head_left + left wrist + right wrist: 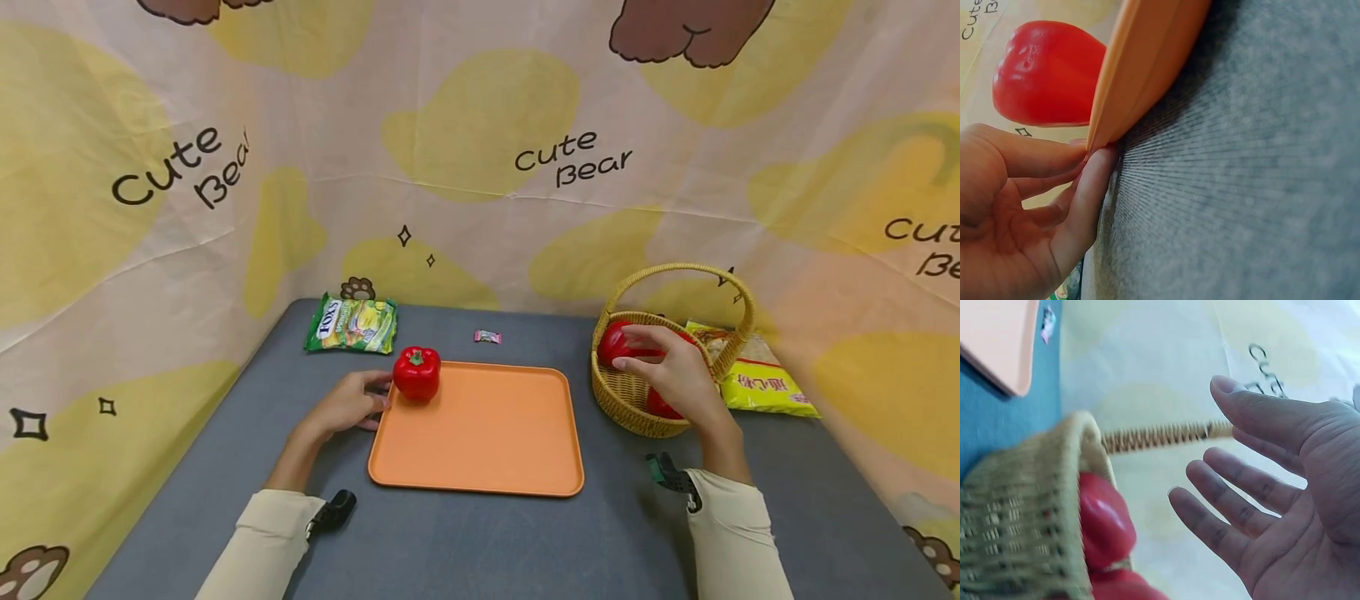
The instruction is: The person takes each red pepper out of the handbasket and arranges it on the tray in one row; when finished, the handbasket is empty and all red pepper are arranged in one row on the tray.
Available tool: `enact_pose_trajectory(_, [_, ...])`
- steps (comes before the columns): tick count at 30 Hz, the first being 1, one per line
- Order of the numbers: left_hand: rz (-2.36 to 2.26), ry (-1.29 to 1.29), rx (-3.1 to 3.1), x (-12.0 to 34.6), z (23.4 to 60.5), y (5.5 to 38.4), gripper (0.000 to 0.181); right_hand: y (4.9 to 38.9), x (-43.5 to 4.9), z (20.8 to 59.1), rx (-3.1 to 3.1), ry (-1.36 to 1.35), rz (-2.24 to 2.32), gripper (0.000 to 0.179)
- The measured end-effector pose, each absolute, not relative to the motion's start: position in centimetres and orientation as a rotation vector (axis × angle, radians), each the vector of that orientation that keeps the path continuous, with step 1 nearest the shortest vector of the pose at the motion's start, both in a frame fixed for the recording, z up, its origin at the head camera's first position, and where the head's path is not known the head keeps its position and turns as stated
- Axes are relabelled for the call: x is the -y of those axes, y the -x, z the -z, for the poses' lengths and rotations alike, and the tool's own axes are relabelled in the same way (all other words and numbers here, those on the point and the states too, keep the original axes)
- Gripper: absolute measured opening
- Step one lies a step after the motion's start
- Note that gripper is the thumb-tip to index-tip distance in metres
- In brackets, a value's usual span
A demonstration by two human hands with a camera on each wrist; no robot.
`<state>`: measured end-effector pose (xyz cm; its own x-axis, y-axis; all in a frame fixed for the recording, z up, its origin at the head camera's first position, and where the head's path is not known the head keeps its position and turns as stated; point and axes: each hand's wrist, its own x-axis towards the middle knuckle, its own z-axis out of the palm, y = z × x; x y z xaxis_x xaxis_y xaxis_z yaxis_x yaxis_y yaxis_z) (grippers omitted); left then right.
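With thumb and fingers, my left hand [347, 407] pinches the left rim of an orange tray [483, 437]. Close to those fingers a red bell pepper [417, 377] stands on the tray's upper left corner, green stem upward; the left wrist view shows the pepper [1047, 75] beside the tray's rim [1129, 81]. My right hand [675, 375] hovers over a wicker basket [628, 412], fingers spread and slightly bent, holding nothing. Glossy red rounded things [1105, 519] lie inside the basket, partly hidden by its wall and the hand.
A green Fox's candy bag [352, 323] lies at the back left, and a small pink wrapped candy [487, 337] behind the tray. Right of the basket is a yellow food packet [768, 383]. The basket's tall handle [686, 267] arches upward. A printed cloth hangs behind the table.
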<state>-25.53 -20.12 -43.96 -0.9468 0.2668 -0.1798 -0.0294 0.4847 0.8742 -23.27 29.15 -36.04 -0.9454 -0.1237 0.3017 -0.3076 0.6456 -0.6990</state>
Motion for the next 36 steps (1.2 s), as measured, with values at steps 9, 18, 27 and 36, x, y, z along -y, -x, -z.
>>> enact_pose_trajectory(9, [-1.452, -0.200, -2.421, 20.4, 43.9, 25.7, 0.055, 22.6, -32.1, 35.7, 2.667, -0.226, -1.155, 0.062])
enact_pose_trajectory(18, [-1.456, -0.204, -2.414, 20.3, 43.8, 25.6, 0.055, 22.4, -34.2, 36.0, 2.707, -0.155, -1.176, 0.064])
enact_pose_trajectory(27, [-1.472, -0.206, -2.403, 20.3, 43.8, 25.6, 0.056, 22.2, -35.4, 36.1, 2.786, -0.097, -1.182, 0.068])
enact_pose_trajectory(36, [-1.468, -0.198, -2.410, 20.3, 44.1, 25.8, 0.055, 22.5, -35.8, 36.4, 2.841, -0.103, -1.206, 0.073])
